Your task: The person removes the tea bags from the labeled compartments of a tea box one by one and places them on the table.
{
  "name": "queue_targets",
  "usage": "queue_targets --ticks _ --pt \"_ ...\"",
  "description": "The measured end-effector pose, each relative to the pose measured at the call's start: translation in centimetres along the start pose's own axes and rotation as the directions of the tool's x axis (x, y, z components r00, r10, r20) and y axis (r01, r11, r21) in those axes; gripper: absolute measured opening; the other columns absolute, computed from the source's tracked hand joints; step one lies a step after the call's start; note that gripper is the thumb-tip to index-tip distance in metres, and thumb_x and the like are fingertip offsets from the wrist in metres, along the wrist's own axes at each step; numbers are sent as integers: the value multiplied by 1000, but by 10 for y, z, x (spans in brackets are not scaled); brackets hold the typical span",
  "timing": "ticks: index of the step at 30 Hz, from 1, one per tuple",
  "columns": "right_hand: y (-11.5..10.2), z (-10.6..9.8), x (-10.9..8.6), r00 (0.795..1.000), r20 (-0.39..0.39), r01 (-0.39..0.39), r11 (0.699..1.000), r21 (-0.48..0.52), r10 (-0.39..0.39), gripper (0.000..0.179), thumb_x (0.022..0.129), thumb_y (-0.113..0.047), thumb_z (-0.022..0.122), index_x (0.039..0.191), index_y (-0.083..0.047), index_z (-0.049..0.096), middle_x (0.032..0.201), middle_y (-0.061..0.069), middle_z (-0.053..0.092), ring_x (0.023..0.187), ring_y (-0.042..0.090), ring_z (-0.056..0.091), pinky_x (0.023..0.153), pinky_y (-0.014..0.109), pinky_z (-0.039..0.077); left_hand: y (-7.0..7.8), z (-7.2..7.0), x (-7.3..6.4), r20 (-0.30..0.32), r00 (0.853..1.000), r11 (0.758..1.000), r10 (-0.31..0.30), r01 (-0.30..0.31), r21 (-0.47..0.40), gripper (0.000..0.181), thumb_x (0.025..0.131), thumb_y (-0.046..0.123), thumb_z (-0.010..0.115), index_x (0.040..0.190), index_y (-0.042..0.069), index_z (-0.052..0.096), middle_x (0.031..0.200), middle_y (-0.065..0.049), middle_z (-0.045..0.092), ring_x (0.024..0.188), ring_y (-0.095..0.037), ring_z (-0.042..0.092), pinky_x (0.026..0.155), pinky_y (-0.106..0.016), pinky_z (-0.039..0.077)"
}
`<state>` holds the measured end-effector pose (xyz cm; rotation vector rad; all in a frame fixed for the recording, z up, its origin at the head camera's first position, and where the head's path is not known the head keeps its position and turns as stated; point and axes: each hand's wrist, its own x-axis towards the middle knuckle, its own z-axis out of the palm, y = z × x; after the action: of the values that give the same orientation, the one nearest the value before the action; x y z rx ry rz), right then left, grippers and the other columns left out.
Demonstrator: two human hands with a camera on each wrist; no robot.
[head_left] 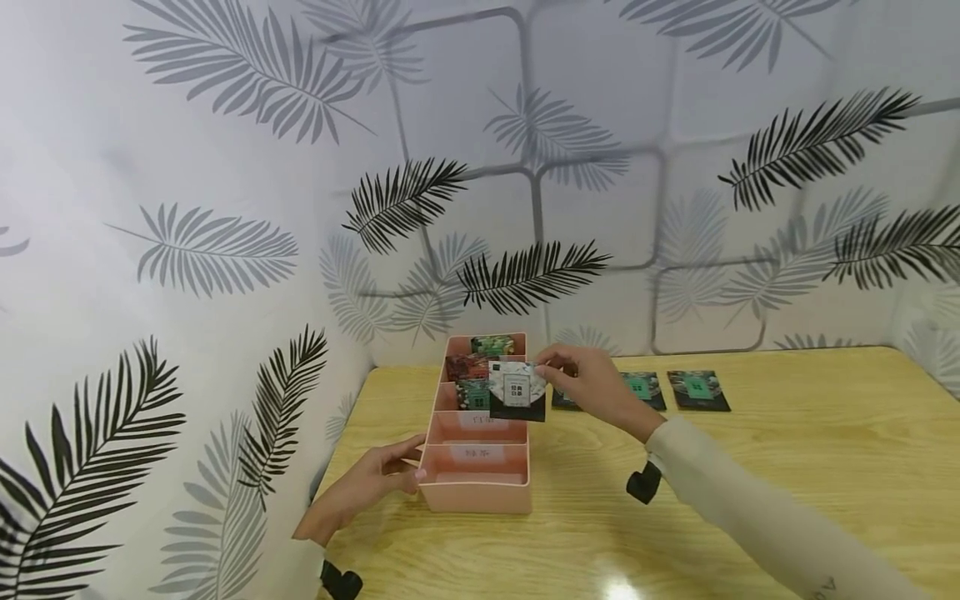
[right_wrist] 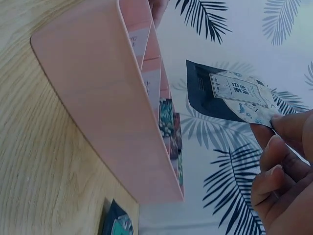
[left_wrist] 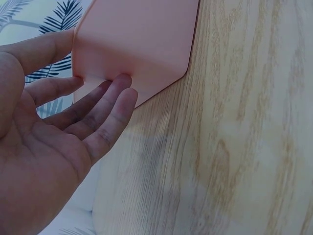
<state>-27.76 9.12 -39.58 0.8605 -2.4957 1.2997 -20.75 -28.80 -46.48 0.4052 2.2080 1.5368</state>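
Observation:
My right hand [head_left: 592, 383] pinches a tea sachet [head_left: 517, 392] by its top corner, between thumb and index finger. The sachet is white above and black below, with a framed label, and hangs over the middle of a long pink divided box [head_left: 480, 497]. In the right wrist view the sachet [right_wrist: 230, 93] appears tilted beside the box, above its rim. My left hand [head_left: 375, 479] is at the box's near left corner. In the left wrist view its extended fingers [left_wrist: 124, 105] touch the pink wall.
Upright sachets fill the box's far compartments: a green one [head_left: 492, 344], a reddish one [head_left: 467, 367] and a dark green one [head_left: 472, 395]. Labels mark the two near compartments. Right of the box, black-and-green sachets [head_left: 699, 390] lie on the wooden table [head_left: 810, 450]. A leaf-patterned curtain hangs behind.

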Motion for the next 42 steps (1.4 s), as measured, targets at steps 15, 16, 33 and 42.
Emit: queue_targets --ticks 15,16,33,42 --pt "35 -47 -31 996 3 -94 995 -20 94 17 97 -35 56 107 -26 66 75 -2 63 46 18 45 44 31 43 1 1 1 11 1000 999 7 -6 -38 67 93 28 63 151 17 30 134 -17 47 111 -27 55 93 -56 45" --pt "38 -49 -33 995 -2 -102 994 -28 102 17 96 -35 57 107 -27 66 78 -3 64 46 18 46 44 31 43 1 1 1 11 1000 999 8 -8 -39 67 93 27 63 151 18 30 134 -17 47 111 -28 55 93 -56 45" --pt "91 -105 -79 981 -96 -184 968 -172 169 22 97 -39 53 109 -23 64 65 1 55 47 17 45 44 30 41 1 3 1 8 1000 999 -4 5 -42 68 94 28 63 152 17 29 134 -15 47 111 -27 55 93 -55 45" --pt "113 -139 -109 964 -146 -252 941 -226 223 25 99 -37 51 109 -17 62 68 2 56 51 16 47 44 30 39 -1 1 3 4 1000 999 3 -3 -49 67 94 27 63 151 18 30 138 -17 45 108 -28 57 92 -56 46"
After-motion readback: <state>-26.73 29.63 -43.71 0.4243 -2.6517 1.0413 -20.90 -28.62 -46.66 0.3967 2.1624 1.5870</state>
